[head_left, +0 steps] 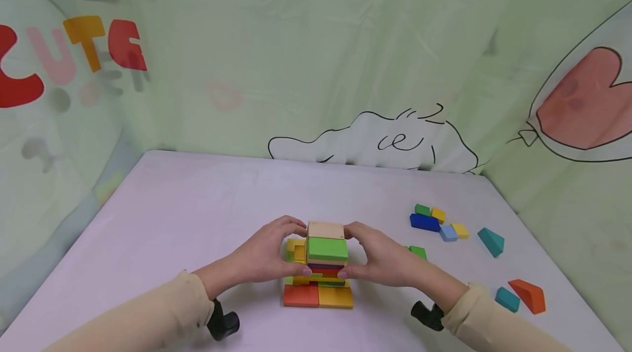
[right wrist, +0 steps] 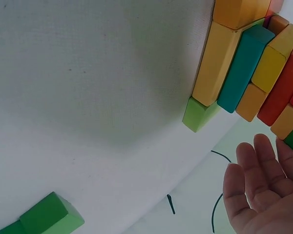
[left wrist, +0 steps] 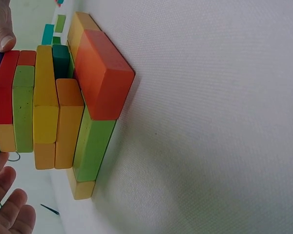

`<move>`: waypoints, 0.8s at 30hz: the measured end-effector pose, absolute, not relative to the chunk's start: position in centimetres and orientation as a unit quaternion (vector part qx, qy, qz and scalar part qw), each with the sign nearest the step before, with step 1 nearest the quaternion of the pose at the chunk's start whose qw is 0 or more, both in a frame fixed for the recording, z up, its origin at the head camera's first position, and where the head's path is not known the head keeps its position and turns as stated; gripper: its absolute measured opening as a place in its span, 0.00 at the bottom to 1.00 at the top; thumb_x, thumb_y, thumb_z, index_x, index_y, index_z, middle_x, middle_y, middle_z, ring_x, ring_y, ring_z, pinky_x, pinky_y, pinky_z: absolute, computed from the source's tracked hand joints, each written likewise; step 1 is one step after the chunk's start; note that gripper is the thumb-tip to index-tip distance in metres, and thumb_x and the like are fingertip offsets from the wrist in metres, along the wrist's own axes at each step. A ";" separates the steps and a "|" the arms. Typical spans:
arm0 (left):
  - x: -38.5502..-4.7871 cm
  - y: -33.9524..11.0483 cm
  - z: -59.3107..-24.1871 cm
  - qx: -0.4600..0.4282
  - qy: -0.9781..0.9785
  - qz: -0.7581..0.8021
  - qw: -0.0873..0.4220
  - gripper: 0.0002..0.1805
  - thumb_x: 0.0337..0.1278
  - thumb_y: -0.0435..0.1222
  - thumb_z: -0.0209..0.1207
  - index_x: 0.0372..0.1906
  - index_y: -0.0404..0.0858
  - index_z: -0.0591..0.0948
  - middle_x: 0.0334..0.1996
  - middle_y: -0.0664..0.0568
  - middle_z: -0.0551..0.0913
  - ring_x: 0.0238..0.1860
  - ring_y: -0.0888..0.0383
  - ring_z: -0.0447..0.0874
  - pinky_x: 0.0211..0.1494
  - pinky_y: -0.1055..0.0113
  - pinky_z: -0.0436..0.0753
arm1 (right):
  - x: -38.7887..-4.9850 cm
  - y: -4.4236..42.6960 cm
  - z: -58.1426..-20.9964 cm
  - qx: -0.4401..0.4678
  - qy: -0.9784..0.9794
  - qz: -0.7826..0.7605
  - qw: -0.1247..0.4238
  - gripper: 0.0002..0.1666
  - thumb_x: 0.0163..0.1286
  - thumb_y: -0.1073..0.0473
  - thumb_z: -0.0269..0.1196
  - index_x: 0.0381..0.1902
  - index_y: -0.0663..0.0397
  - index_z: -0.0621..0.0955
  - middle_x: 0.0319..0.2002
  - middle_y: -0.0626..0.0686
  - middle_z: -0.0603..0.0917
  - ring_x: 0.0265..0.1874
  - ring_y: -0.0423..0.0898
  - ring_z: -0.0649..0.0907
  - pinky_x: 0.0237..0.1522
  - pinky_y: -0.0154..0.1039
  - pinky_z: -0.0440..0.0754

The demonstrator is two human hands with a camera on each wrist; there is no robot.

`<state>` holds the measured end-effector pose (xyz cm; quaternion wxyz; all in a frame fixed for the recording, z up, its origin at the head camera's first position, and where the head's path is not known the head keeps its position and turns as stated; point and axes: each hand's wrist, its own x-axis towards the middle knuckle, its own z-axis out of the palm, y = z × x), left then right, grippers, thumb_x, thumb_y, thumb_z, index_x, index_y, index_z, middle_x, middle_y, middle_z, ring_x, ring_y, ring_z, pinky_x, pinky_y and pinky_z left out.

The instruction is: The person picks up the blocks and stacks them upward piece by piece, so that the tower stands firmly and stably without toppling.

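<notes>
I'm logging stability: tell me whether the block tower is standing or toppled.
Standing: the block tower rises in stacked layers from the table, a pale block topping it.

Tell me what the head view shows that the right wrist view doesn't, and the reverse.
Only the head view: the left hand, the loose dark blue block and the heart balloon drawn on the backdrop.
Only the right wrist view: a long teal block built into the tower.
Both: the tower, the right hand, loose green blocks and the table.
</notes>
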<state>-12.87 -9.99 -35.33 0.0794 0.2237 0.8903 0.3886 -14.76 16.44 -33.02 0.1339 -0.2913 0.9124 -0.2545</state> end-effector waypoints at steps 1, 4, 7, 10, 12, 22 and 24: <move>-12.9 -10.0 -35.3 0.223 0.890 0.389 0.080 0.36 0.48 0.48 0.77 0.62 0.38 0.79 0.67 0.48 0.75 0.71 0.44 0.70 0.74 0.39 0.71 | -14.7 16.4 -33.0 -0.292 0.912 -0.255 0.134 0.42 0.61 0.42 0.75 0.66 0.55 0.73 0.62 0.56 0.80 0.63 0.59 0.78 0.64 0.65 0.78; -12.8 -10.0 -35.3 0.223 0.890 0.389 0.080 0.36 0.48 0.48 0.77 0.62 0.38 0.79 0.67 0.48 0.75 0.71 0.44 0.70 0.74 0.39 0.71 | -14.7 16.5 -32.9 -0.296 0.912 -0.251 0.133 0.45 0.59 0.41 0.76 0.68 0.54 0.72 0.63 0.56 0.79 0.65 0.59 0.77 0.64 0.65 0.77; -12.9 -10.0 -35.4 0.223 0.891 0.388 0.079 0.37 0.48 0.49 0.77 0.63 0.39 0.79 0.67 0.48 0.75 0.71 0.44 0.70 0.73 0.39 0.71 | -14.6 16.6 -32.6 -0.301 0.913 -0.247 0.120 0.51 0.57 0.38 0.77 0.71 0.54 0.70 0.65 0.56 0.78 0.66 0.59 0.77 0.65 0.65 0.77; -12.9 -10.0 -35.5 0.222 0.891 0.388 0.078 0.39 0.47 0.50 0.77 0.65 0.41 0.77 0.68 0.49 0.75 0.71 0.44 0.71 0.73 0.40 0.71 | -14.6 16.7 -32.3 -0.308 0.913 -0.248 0.099 0.54 0.56 0.37 0.76 0.73 0.54 0.69 0.67 0.56 0.77 0.66 0.59 0.76 0.65 0.65 0.77; -13.0 -10.0 -35.5 0.224 0.889 0.393 0.074 0.40 0.47 0.51 0.77 0.66 0.42 0.76 0.68 0.49 0.75 0.71 0.44 0.71 0.73 0.40 0.72 | -14.7 16.7 -32.1 -0.313 0.912 -0.251 0.088 0.53 0.57 0.37 0.76 0.73 0.53 0.69 0.68 0.55 0.76 0.66 0.58 0.76 0.65 0.64 0.78; -13.2 -10.0 -35.6 0.254 0.873 0.414 0.042 0.37 0.48 0.51 0.77 0.63 0.41 0.78 0.65 0.50 0.78 0.69 0.46 0.75 0.72 0.41 0.74 | -14.8 16.5 -31.6 -0.327 0.902 -0.266 0.090 0.44 0.59 0.39 0.75 0.67 0.52 0.74 0.64 0.52 0.79 0.66 0.57 0.78 0.65 0.64 0.77; -13.2 -10.0 -35.6 0.255 0.874 0.412 0.041 0.38 0.49 0.51 0.77 0.63 0.41 0.78 0.65 0.49 0.78 0.68 0.46 0.75 0.71 0.41 0.74 | -14.8 16.5 -31.6 -0.328 0.903 -0.264 0.089 0.44 0.59 0.39 0.75 0.67 0.52 0.74 0.64 0.52 0.79 0.66 0.56 0.78 0.65 0.64 0.77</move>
